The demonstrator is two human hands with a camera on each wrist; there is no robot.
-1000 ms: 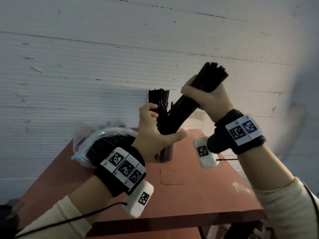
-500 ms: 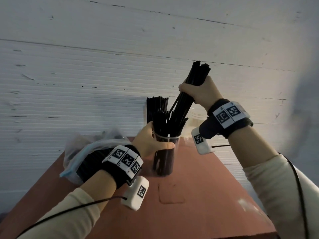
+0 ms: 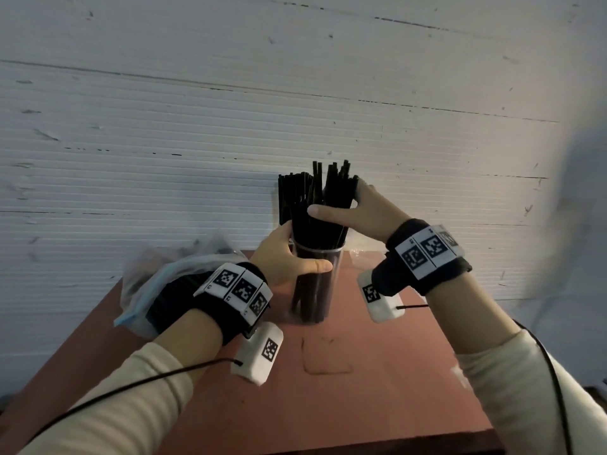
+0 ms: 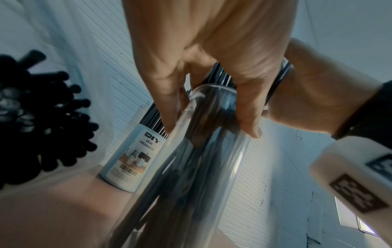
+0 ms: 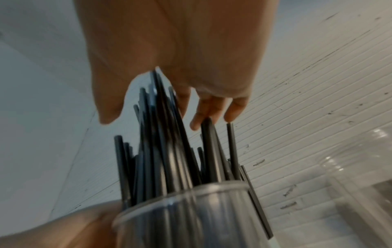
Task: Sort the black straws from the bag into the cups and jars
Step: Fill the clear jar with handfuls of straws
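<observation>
A: Fanning out over the tops, the right-hand fingers sit straight and spread, tips brushing the upper ends of the thin black plastic straws, thumb laid across the front of the bundle; that right hand pinches nothing, it only pats and corrals

B: And the left hand?

A: Wrapped round the tall clear plastic cup just under its rim, thumb across the front, fingers behind. The cup stands on the reddish-brown table with the straws upright inside, their top halves sticking well above the rim and splaying a little

B: How would you say they handle?

A: Light and smooth, I'd judge, stiff enough to stand but easy to kink if squeezed hard. Loose ones will slide past each other, so take them as a bundle near the middle, never by the tips. The cup looks top-heavy with so much straw above the rim; holding it high on the wall seems the right place to steady it

B: Anything else close?

A: A white labelled cylindrical organizer tube stands just behind the cup, already holding straws. The clear plastic bag with a blue edge, more straws inside, lies at the left behind the left wrist. An empty clear jar waits on the right
</observation>
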